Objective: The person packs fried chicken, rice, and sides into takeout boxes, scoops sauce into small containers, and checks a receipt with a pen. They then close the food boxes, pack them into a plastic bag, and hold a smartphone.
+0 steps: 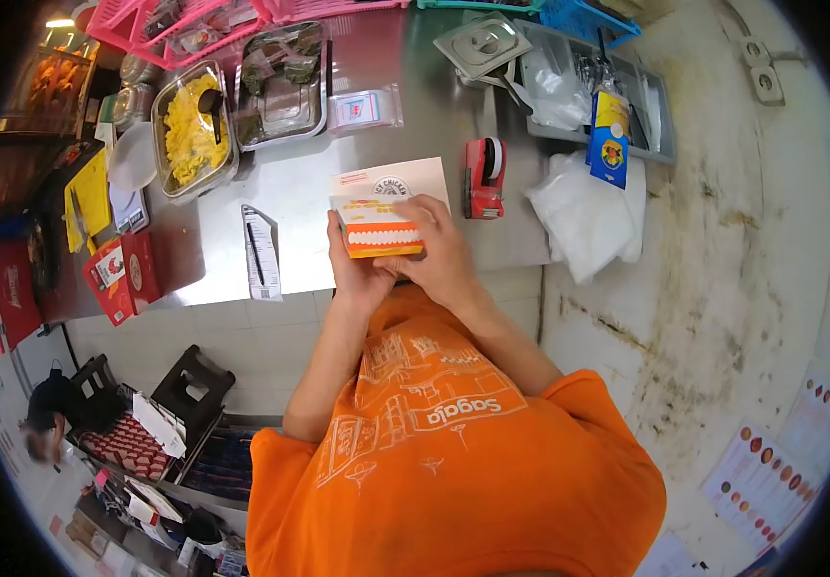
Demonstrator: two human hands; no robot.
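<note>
Steadying a small orange-and-white box btw both hands, near the counter's front edge.
L hand cups its left side, R hand spans top + right; both closed on it, prob. so thin walls don't bow. Pale printed card just behind; can't tell if joined. Red tape dispenser stands apart to the right, likely for easy R-hand reach; pen lies on slip, maybe as a weight.

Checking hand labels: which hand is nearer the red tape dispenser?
Right. The right hand, on the right side of the orange-and-white box, is left of the red tape dispenser; the left hand, at the box's left, is farther away.
</note>
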